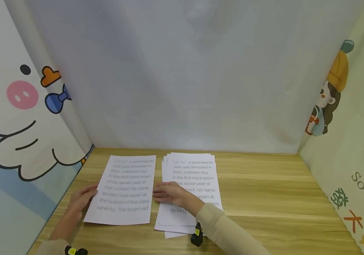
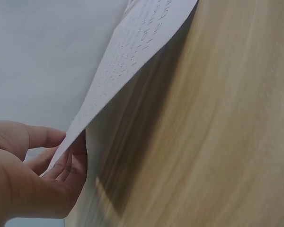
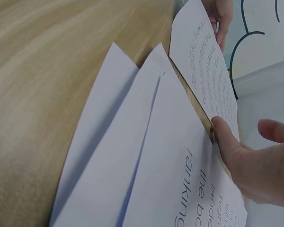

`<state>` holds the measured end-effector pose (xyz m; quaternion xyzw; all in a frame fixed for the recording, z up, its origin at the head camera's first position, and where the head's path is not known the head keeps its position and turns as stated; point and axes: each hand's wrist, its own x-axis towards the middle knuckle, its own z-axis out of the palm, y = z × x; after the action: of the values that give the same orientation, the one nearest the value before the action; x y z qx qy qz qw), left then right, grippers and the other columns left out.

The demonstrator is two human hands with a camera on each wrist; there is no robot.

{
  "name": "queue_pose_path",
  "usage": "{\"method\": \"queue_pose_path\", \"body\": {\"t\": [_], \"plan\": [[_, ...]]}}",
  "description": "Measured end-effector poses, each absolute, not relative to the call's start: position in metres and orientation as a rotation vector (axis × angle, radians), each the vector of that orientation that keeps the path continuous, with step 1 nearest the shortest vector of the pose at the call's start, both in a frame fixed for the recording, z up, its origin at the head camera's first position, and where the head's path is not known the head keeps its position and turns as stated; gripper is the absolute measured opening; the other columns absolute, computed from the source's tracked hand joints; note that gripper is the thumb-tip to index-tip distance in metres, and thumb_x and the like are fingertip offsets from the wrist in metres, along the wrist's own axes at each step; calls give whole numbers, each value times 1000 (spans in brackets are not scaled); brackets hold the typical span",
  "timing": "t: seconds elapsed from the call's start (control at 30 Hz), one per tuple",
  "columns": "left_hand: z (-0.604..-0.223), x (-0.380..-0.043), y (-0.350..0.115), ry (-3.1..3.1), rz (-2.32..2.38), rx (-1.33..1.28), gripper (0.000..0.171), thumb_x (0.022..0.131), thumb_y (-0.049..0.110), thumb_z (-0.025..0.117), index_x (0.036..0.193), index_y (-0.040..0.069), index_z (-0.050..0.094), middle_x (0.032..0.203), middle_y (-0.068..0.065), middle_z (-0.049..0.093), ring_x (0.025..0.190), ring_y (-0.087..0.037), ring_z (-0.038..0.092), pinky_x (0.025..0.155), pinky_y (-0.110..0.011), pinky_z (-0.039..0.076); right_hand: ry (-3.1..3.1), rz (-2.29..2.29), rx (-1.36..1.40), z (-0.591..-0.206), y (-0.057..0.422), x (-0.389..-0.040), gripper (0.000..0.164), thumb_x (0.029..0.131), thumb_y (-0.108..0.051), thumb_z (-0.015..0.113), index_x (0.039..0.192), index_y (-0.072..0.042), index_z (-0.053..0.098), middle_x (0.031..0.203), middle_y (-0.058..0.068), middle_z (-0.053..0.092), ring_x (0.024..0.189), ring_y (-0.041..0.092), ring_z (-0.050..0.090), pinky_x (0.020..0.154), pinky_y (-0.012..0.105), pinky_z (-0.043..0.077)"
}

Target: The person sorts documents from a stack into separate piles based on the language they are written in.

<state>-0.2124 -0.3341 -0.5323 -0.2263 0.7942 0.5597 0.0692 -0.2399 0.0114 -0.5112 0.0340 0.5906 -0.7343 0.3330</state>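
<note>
My left hand (image 1: 81, 199) pinches the left edge of a printed sheet of paper (image 1: 124, 189), thumb on top and fingers beneath. In the left wrist view that sheet (image 2: 118, 71) is tilted, with a shadow on the table under it. My right hand (image 1: 173, 193) reaches across a stack of printed sheets (image 1: 194, 180), its fingertips right at the single sheet's right edge. In the right wrist view the right hand's fingers (image 3: 225, 135) are extended and the thumb stands apart from them. Beneath this hand the stack's sheets (image 3: 165, 156) lie unevenly, their corners fanned out.
The wood-grain table (image 1: 265, 202) extends to the right of the stack. A pale curtain (image 1: 185, 78) closes off the back. Printed cartoon panels stand at both sides, a pig-nosed figure (image 1: 22, 95) on the left and a girl in a hat (image 1: 328, 95) on the right.
</note>
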Motion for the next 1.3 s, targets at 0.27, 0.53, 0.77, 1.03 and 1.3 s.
{"method": "queue_pose_path", "body": {"t": [0.27, 0.53, 0.77, 1.03, 1.3], "plan": [[-536, -212, -336, 2454, 1639, -663, 51, 102, 20, 56, 147, -4, 49, 107, -5, 71, 82, -7, 60, 67, -25, 53, 1509, -1888, 49, -507, 13, -239, 45, 103, -7, 54, 146, 8, 46, 141, 28, 57, 135, 39, 57, 111, 47, 50], [-537, -214, -341, 2549, 1589, -696, 52, 101, 21, 54, 144, -7, 49, 127, -24, 64, 80, 1, 58, 67, -17, 53, 1501, -1897, 51, -508, 16, -238, 45, 101, -5, 56, 143, 9, 49, 139, 29, 59, 133, 39, 58, 111, 48, 50], [-522, -211, -326, 2654, 1491, -629, 50, 100, 20, 52, 142, -7, 51, 126, -25, 64, 90, -13, 63, 66, -18, 51, 1553, -1874, 53, -502, 36, -238, 43, 102, -7, 56, 140, 11, 52, 138, 30, 60, 131, 39, 60, 108, 45, 52], [-506, -215, -285, 2596, 1513, -448, 43, 102, 18, 54, 140, -3, 54, 122, -22, 63, 105, -27, 62, 75, -23, 55, 1581, -1875, 75, -498, 75, -238, 42, 103, -12, 57, 139, 10, 54, 132, 25, 66, 117, 29, 70, 101, 40, 57], [-512, -210, -234, 2526, 1518, -220, 34, 100, 15, 60, 129, -3, 62, 109, -16, 69, 90, -17, 65, 72, -27, 57, 1552, -1887, 106, -508, 132, -218, 44, 103, -13, 57, 139, 12, 53, 117, 17, 74, 99, 18, 75, 96, 37, 60]]}}
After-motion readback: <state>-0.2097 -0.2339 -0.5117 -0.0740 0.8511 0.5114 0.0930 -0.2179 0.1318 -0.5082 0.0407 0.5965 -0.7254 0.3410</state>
